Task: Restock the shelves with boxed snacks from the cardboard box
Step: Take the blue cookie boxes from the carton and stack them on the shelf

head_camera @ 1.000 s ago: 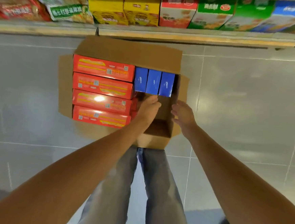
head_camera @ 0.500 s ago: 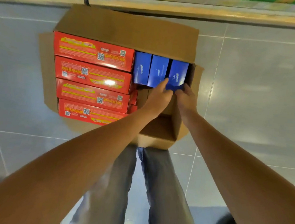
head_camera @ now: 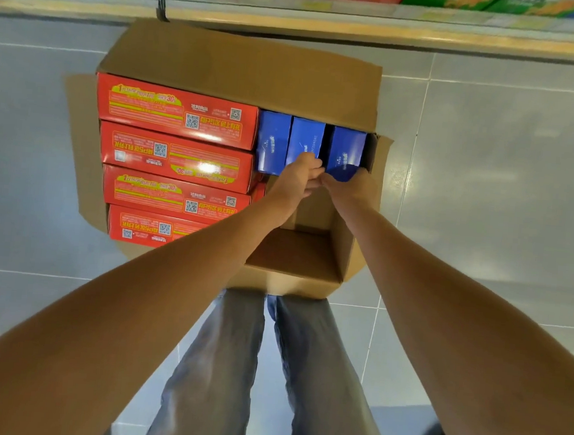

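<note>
We take the right blue box, which stands in the far right corner of the cardboard box on the floor below the shelf. To do it well, we should lift straight up so the middle blue box and the red boxes don't drag. Both arms reach forward and down, hands almost touching. The right hand curls round the box's near end, holding it. The left hand has its fingers bent at the gap beside it; we cannot tell whether it grips anything.
</note>
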`<state>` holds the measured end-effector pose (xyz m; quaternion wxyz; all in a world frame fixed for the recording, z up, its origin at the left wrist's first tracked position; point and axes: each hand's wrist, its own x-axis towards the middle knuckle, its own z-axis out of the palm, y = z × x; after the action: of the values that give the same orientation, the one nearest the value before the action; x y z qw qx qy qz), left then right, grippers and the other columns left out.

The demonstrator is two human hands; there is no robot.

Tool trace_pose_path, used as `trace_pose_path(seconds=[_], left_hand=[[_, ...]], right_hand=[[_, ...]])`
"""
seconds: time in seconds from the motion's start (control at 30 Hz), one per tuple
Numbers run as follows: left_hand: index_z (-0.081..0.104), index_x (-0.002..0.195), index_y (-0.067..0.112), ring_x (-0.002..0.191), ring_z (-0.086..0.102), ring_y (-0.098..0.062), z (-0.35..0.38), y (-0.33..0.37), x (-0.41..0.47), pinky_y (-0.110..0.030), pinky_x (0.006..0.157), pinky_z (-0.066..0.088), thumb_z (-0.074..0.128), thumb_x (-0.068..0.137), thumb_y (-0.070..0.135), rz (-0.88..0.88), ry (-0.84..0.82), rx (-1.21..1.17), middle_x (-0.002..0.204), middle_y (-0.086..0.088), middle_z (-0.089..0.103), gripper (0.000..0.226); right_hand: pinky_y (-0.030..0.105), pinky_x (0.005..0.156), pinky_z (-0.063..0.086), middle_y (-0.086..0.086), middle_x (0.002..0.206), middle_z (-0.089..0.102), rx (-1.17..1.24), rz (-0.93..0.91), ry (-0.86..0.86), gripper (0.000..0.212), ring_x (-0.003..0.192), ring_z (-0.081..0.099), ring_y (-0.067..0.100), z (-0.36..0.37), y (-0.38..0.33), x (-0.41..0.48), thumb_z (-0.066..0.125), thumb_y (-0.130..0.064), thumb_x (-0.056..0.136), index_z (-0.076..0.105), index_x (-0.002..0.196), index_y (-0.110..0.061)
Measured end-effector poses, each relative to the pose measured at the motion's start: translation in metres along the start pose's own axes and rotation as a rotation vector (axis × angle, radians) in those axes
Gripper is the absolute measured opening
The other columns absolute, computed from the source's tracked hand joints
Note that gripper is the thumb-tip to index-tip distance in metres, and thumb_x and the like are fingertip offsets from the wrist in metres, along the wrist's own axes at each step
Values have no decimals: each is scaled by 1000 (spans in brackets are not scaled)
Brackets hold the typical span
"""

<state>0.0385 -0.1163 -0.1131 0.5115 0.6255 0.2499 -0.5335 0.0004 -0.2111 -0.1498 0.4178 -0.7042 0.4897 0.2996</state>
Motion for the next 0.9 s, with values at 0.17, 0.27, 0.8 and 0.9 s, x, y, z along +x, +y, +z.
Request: trace_pose_path(seconds=[0.17, 0.27, 0.8, 0.9], left_hand=[[31, 145, 12, 130, 45, -20, -6, 7, -13, -37, 111, 25, 20, 102, 31, -33, -62, 4, 144, -6, 46, 49], [33, 144, 11, 129, 45, -19, -7, 10, -41, -35, 110, 25, 20, 102, 32, -47, -130, 67, 143, -5, 46, 48], [52, 121, 12, 95, 50, -15, -52, 102, -223, -25, 71, 41, 53, 91, 11, 205, 15, 514, 104, 3, 51, 29], [45, 125, 11, 95, 60, -22, -59, 126, -264, -32, 70, 49, 65, 82, 26, 273, 7, 602, 116, -3, 58, 50]], right_hand=[[19, 57, 44, -8, 71, 47, -46, -65, 131, 31, 68, 52, 10, -8, 1, -22, 68, -38, 80, 47, 92, -18], [22, 65, 47, -6, 81, 52, -108, -127, 141, 36, 76, 55, 12, -27, 12, -53, 67, -42, 80, 46, 97, -19], [27, 69, 55, 13, 111, 65, 339, -36, 16, 37, 91, 65, 24, -164, -42, -239, 61, -32, 88, 53, 114, -5], [28, 68, 56, 15, 115, 64, 424, -62, -58, 40, 91, 66, 25, -184, -78, -275, 60, -31, 90, 52, 119, -4]])
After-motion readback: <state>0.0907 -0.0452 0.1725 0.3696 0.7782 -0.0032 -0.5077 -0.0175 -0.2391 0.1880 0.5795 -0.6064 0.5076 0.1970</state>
